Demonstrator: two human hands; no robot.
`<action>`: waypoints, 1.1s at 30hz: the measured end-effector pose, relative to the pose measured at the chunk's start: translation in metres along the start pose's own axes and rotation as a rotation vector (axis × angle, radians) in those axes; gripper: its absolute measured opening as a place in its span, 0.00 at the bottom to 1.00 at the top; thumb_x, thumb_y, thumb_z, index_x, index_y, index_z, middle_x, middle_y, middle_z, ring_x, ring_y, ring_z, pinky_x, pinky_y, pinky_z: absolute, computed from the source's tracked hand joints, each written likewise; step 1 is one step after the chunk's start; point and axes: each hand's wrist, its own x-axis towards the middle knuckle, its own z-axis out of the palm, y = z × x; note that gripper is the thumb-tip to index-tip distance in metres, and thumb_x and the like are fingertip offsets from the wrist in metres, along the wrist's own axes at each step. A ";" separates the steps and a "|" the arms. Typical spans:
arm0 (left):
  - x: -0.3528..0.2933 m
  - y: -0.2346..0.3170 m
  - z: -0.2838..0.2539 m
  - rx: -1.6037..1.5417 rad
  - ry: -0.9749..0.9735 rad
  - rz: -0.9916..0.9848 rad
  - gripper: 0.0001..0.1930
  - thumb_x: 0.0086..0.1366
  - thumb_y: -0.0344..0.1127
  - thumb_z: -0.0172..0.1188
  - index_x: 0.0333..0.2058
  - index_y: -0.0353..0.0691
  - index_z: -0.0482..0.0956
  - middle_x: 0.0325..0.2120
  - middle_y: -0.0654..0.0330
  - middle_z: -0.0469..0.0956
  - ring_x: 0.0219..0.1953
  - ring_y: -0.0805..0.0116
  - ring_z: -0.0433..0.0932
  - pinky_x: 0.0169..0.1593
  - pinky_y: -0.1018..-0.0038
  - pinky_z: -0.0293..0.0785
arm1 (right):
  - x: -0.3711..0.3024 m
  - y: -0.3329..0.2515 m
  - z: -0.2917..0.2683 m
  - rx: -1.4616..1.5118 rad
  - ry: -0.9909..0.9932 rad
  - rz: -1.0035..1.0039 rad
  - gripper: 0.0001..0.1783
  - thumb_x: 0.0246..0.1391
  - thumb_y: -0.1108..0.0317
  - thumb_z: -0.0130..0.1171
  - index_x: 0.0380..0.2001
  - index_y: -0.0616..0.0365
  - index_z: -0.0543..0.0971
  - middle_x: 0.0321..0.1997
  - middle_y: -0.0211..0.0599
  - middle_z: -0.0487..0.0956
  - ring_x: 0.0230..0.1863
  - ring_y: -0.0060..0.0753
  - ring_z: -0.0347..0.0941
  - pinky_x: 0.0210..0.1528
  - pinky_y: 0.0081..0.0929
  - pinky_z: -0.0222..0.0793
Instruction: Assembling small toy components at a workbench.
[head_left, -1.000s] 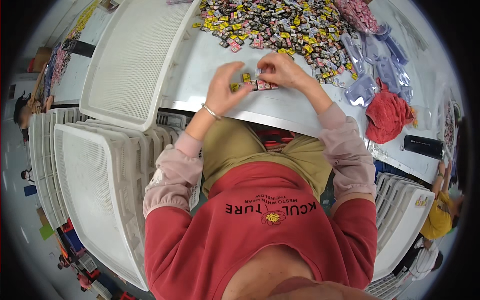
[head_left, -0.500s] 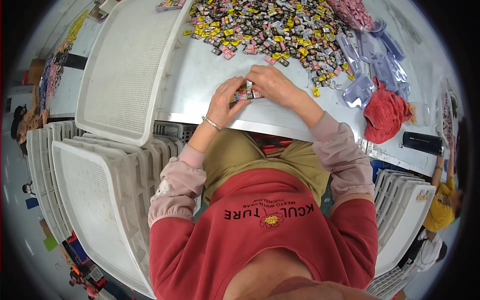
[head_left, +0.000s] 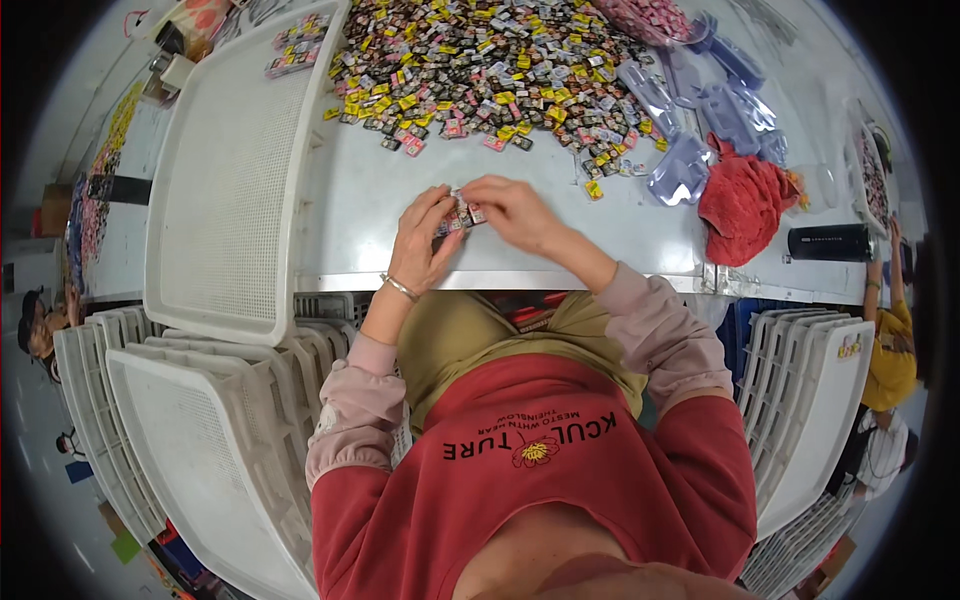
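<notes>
Head view: the left hand [head_left: 425, 235] is curling around a cluster of small printed blocks [head_left: 452, 220] near the front edge of the tabletop [head_left: 380, 190], with its thumb on the near side and its fingers on the far side, pinching the left part. The right hand [head_left: 515, 212] is meeting it from the other end; its fingertips are bunching close together at the cluster, but whether they are pinching a block of their own I cannot tell. Nor is it clear whether the cluster is resting on the tabletop or being lifted slightly.

The likeliest trouble, I judge, is the row buckling: uneven squeezing between the two hands could be popping a block out of line, and the front edge is lying close enough for a stray one to be dropping off. Toward the far edge a big loose pile [head_left: 480, 80] is spreading, and one yellow block [head_left: 594, 189] is lying at its near fringe; a sleeve or hand brushing there could be scattering pieces. To the left, a white mesh tray [head_left: 230, 190] is jutting past the front edge, so a knock could be shifting it along with the packs [head_left: 297, 55] in its far right corner.
</notes>
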 end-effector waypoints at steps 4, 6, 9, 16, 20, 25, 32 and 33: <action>0.000 0.007 -0.003 0.004 0.014 -0.004 0.29 0.54 0.33 0.65 0.56 0.33 0.69 0.56 0.47 0.69 0.58 0.49 0.69 0.61 0.63 0.64 | 0.010 0.021 -0.064 -0.320 0.299 0.125 0.10 0.48 0.80 0.56 0.36 0.62 0.79 0.38 0.43 0.80 0.42 0.40 0.77 0.42 0.31 0.73; 0.000 0.009 -0.001 -0.080 0.074 -0.068 0.36 0.51 0.37 0.69 0.59 0.34 0.65 0.56 0.46 0.69 0.58 0.51 0.68 0.61 0.64 0.63 | 0.012 0.032 -0.090 -0.439 0.367 0.183 0.10 0.47 0.78 0.58 0.35 0.61 0.79 0.36 0.43 0.81 0.42 0.41 0.77 0.42 0.33 0.73; 0.000 0.008 -0.003 -0.117 0.111 -0.108 0.40 0.48 0.38 0.70 0.60 0.35 0.63 0.57 0.46 0.67 0.59 0.49 0.67 0.60 0.63 0.64 | 0.015 0.036 -0.100 -0.829 0.231 0.164 0.08 0.47 0.76 0.56 0.33 0.60 0.78 0.34 0.45 0.80 0.39 0.47 0.76 0.40 0.41 0.72; 0.000 0.000 -0.004 -0.315 0.190 -0.232 0.34 0.50 0.29 0.61 0.58 0.34 0.65 0.53 0.48 0.71 0.58 0.57 0.69 0.60 0.66 0.64 | 0.010 0.040 -0.098 -0.956 0.144 0.136 0.14 0.46 0.77 0.56 0.40 0.58 0.77 0.35 0.49 0.79 0.36 0.54 0.75 0.39 0.45 0.71; -0.008 -0.022 -0.003 -0.666 0.271 -0.265 0.28 0.53 0.21 0.49 0.56 0.33 0.68 0.52 0.54 0.72 0.56 0.65 0.70 0.62 0.69 0.61 | 0.009 0.024 -0.093 -0.485 0.271 0.212 0.16 0.47 0.77 0.58 0.43 0.58 0.77 0.32 0.43 0.79 0.27 0.38 0.76 0.32 0.31 0.72; -0.003 -0.009 -0.006 -0.757 0.323 -0.391 0.24 0.55 0.23 0.51 0.54 0.34 0.70 0.51 0.55 0.73 0.56 0.67 0.71 0.60 0.72 0.63 | 0.008 0.012 -0.068 -0.373 0.122 0.159 0.14 0.47 0.76 0.59 0.40 0.57 0.78 0.33 0.39 0.78 0.28 0.38 0.76 0.32 0.31 0.73; 0.004 0.011 0.002 0.079 0.060 -0.054 0.40 0.50 0.47 0.69 0.60 0.37 0.64 0.57 0.49 0.68 0.61 0.50 0.64 0.62 0.58 0.58 | -0.004 0.000 -0.049 -0.802 0.025 0.096 0.14 0.45 0.77 0.58 0.39 0.60 0.79 0.35 0.42 0.76 0.32 0.49 0.75 0.34 0.38 0.73; 0.003 0.010 0.002 0.080 0.061 -0.053 0.40 0.50 0.47 0.69 0.60 0.37 0.64 0.57 0.49 0.68 0.61 0.50 0.64 0.62 0.58 0.58 | -0.004 0.000 -0.056 -0.677 0.000 0.058 0.15 0.46 0.78 0.57 0.40 0.61 0.79 0.34 0.42 0.76 0.30 0.45 0.76 0.33 0.35 0.72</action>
